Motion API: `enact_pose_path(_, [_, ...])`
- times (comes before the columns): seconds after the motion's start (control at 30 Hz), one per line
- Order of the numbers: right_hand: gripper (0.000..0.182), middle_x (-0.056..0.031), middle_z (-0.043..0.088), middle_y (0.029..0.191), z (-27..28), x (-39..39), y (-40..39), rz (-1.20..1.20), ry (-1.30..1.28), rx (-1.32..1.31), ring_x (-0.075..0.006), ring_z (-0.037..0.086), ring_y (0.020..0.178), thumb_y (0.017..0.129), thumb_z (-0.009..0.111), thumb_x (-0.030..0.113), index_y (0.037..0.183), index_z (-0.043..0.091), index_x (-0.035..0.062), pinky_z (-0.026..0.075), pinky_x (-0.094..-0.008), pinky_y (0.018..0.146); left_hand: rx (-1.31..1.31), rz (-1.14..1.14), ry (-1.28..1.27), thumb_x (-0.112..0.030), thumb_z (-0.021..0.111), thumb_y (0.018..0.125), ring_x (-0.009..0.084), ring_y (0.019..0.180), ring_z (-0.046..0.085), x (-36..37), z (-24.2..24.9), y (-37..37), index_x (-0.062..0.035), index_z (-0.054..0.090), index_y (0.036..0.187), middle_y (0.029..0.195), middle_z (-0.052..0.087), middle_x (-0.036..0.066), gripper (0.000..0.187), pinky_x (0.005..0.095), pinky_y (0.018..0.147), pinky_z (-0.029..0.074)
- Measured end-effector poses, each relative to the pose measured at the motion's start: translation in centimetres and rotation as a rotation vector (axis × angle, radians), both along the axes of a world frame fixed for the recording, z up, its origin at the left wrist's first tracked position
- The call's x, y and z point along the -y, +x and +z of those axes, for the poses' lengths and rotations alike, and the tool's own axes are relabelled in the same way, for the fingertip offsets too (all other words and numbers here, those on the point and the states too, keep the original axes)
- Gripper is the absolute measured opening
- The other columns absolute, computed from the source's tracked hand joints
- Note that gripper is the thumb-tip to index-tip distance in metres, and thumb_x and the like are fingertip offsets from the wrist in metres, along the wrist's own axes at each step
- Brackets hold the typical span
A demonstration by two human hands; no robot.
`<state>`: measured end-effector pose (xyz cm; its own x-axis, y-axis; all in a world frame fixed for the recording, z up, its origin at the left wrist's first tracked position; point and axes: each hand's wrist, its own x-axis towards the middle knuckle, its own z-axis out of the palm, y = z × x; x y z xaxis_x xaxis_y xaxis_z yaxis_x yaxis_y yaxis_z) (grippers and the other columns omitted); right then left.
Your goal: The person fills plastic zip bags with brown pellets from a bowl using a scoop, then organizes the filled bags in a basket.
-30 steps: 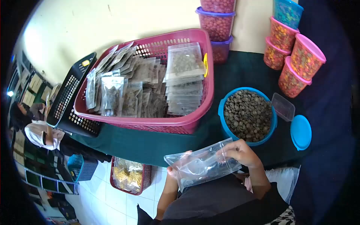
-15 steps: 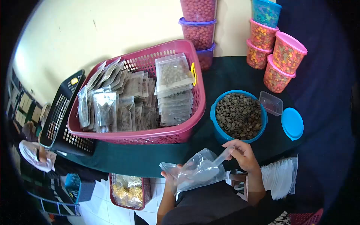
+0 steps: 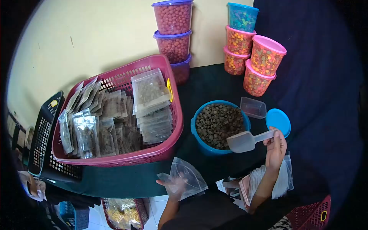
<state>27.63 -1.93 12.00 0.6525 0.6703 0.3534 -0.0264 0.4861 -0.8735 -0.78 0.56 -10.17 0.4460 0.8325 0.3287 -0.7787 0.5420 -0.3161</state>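
Note:
My right hand (image 3: 275, 151) grips the handle of a translucent plastic scoop (image 3: 241, 142). The scoop's bowl hangs over the front right rim of a blue tub (image 3: 194, 132), which is full of small dark brown round pieces (image 3: 218, 122); nothing shows in the bowl. Lower down, in front of the table edge, my left hand (image 3: 174, 187) holds a clear plastic bag (image 3: 189, 174). The fingers show through the film, and the bag looks slack. A blue lid (image 3: 279, 122) and a clear rectangular container (image 3: 253, 107) lie right of the tub.
A pink basket (image 3: 163, 147) of filled pouches (image 3: 109, 105) stands left, beside a black basket (image 3: 40, 134). Lidded tubs of pink balls (image 3: 173, 50) and colourful pieces (image 3: 258, 82) are stacked behind. Stacked empty bags (image 3: 281, 176) sit at lower right. Another person's arm (image 3: 34, 188) shows at far left.
My right hand has drawn the scoop out of the bag and carried it up and right to the tub. My left hand keeps the bag, slightly lower. The view has shifted.

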Motion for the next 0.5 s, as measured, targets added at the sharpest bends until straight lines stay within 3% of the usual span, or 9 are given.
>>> enact_pose_path(0.03, [0.022, -0.0042, 0.051, 0.070, 0.1, -0.5, 0.5, -0.043, 0.074, 0.036, -0.0067, 0.046, 0.057, 0.088, 0.038, 0.014, 0.095, 0.049, -0.0041, 0.038, -0.0206, 0.053, 0.080, 0.007, -0.091, -0.078, 0.045, 0.050, 0.0383, 0.108, 0.033, -0.2, 0.3, 0.5, -0.0018, 0.035, 0.121, 0.126, 0.030, 0.015, 0.105, 0.0524, 0.079, 0.038])
enact_pose_path(0.07, [0.022, -0.0051, 0.051, 0.069, 0.1, -1.2, 0.9, -0.123, 0.077, 0.134, -0.0060, 0.045, 0.054, 0.089, 0.036, 0.014, 0.092, 0.048, -0.0029, 0.037, -0.0198, 0.050, 0.076, 0.006, -0.088, -0.078, 0.045, 0.050, 0.0383, 0.108, 0.033, -0.4, 0.0, 0.5, -0.0018, 0.035, 0.121, 0.126, 0.030, 0.015, 0.105, 0.0524, 0.079, 0.038])
enact_pose_path(0.13, [0.022, -0.0057, 0.052, 0.071, 0.6, -2.6, 1.2, -0.226, 0.068, 0.263, -0.0058, 0.044, 0.052, 0.089, 0.034, 0.014, 0.091, 0.048, -0.0026, 0.037, -0.0191, 0.048, 1.097, -0.718, -0.774, -0.079, 0.046, 0.048, 0.0372, 0.106, 0.035, -0.6, -0.8, 0.2, -0.0026, 0.037, 0.120, 0.126, 0.029, 0.015, 0.106, 0.0485, 0.077, 0.040])
enact_pose_path(0.17, [0.022, -0.0064, 0.054, 0.072, 0.9, -3.3, 1.4, -0.330, 0.056, 0.400, -0.0057, 0.044, 0.050, 0.089, 0.033, 0.014, 0.090, 0.047, -0.0022, 0.036, -0.0184, 0.046, 1.090, -0.714, -0.771, -0.079, 0.046, 0.048, 0.0372, 0.106, 0.035, -0.8, -1.2, 0.6, -0.0026, 0.037, 0.120, 0.126, 0.029, 0.015, 0.106, 0.0485, 0.077, 0.040])
enact_pose_path(0.23, [0.019, -0.0080, 0.057, 0.075, 0.7, -5.2, 2.4, -0.363, 0.094, 0.472, -0.0060, 0.047, 0.049, 0.088, 0.034, 0.012, 0.090, 0.047, -0.0020, 0.037, -0.0182, 0.043, 0.050, -0.178, -0.126, -0.079, 0.048, 0.045, 0.0376, 0.105, 0.036, -1.4, -1.2, 2.3, -0.0024, 0.034, 0.121, 0.126, 0.029, 0.014, 0.109, 0.0470, 0.075, 0.042])
enact_pose_path(0.37, [0.011, -0.0083, 0.060, 0.071, 0.8, -9.0, 3.9, -0.341, 0.027, 0.597, -0.0082, 0.054, 0.050, 0.084, 0.044, 0.006, 0.090, 0.048, -0.0018, 0.042, -0.0213, 0.044, -0.019, -0.140, -0.183, -0.083, 0.043, 0.043, 0.0368, 0.108, 0.034, -2.2, -0.5, 3.3, -0.0033, 0.028, 0.125, 0.126, 0.030, 0.017, 0.115, 0.0503, 0.081, 0.037])
enact_pose_path(0.43, [0.010, -0.0081, 0.059, 0.068, 1.1, -10.9, 4.6, -0.323, 0.032, 0.793, -0.0088, 0.053, 0.049, 0.082, 0.048, 0.008, 0.087, 0.050, -0.0008, 0.041, -0.0221, 0.043, -0.009, -0.096, -0.200, -0.084, 0.040, 0.043, 0.0371, 0.109, 0.033, -2.8, 0.3, 3.9, -0.0034, 0.028, 0.126, 0.126, 0.030, 0.016, 0.116, 0.0509, 0.082, 0.036])
enact_pose_path(0.5, [0.009, -0.0077, 0.056, 0.061, 1.5, -12.2, 4.6, -0.297, 0.028, 0.927, -0.0136, 0.054, 0.047, 0.078, 0.055, 0.008, 0.083, 0.050, 0.0017, 0.040, -0.0253, 0.042, -0.144, -0.066, -0.121, -0.077, 0.039, 0.058, 0.0322, 0.107, 0.037, -2.9, 1.6, 4.6, -0.0026, 0.037, 0.120, 0.117, 0.042, 0.019, 0.097, 0.0464, 0.094, 0.023])
